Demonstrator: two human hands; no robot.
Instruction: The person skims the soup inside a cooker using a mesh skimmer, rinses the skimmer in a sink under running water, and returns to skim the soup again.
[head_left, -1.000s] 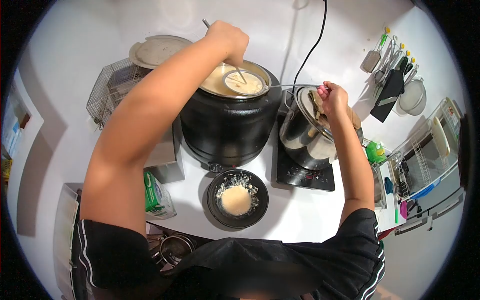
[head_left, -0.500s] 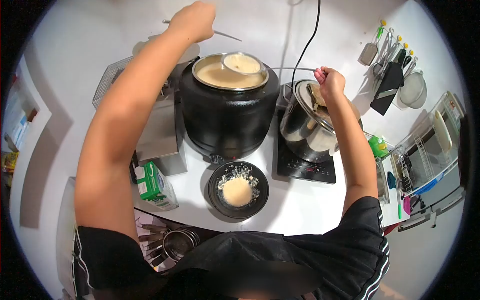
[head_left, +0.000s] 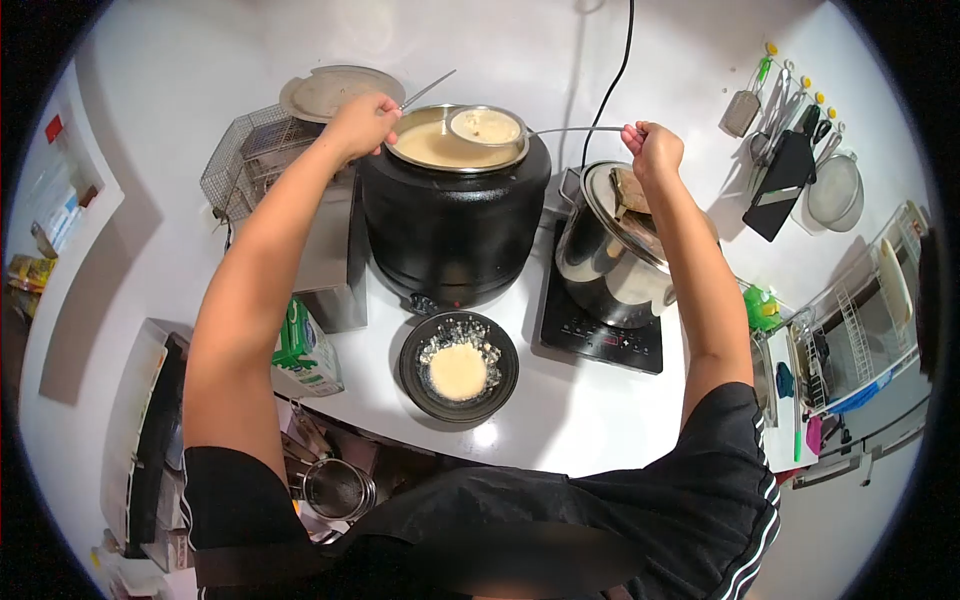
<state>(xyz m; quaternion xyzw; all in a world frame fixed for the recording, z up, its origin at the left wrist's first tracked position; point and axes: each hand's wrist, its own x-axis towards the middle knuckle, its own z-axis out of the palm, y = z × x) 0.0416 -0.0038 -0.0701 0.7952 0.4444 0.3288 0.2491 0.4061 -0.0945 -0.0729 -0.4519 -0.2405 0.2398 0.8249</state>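
Observation:
My right hand [head_left: 657,152] is closed on the end of a long thin handle. That handle belongs to a round strainer [head_left: 487,126] with creamy, lumpy contents, held over the right side of the opening of a black soup kettle [head_left: 455,225]. Pale cream liquid [head_left: 440,148] fills the kettle near its metal rim. At the rim's left side, my left hand [head_left: 365,125] pinches a slim metal utensil [head_left: 428,90] that points up and right; its kind is unclear. In front of the kettle stands a black bowl [head_left: 408,385] containing cream liquid, with white bits round its inside wall.
A lidded steel pot [head_left: 605,265] sits on a black induction cooker [head_left: 600,340] at right. A green and white carton [head_left: 305,355] and a wire basket [head_left: 225,165] are at left. A round lid [head_left: 330,90] leans behind. Utensils and a sieve [head_left: 836,192] hang on the right wall.
My left hand has come down from high above the kettle to its left rim, still with the utensil. The right hand and strainer stay nearly in place. The view has shifted slightly.

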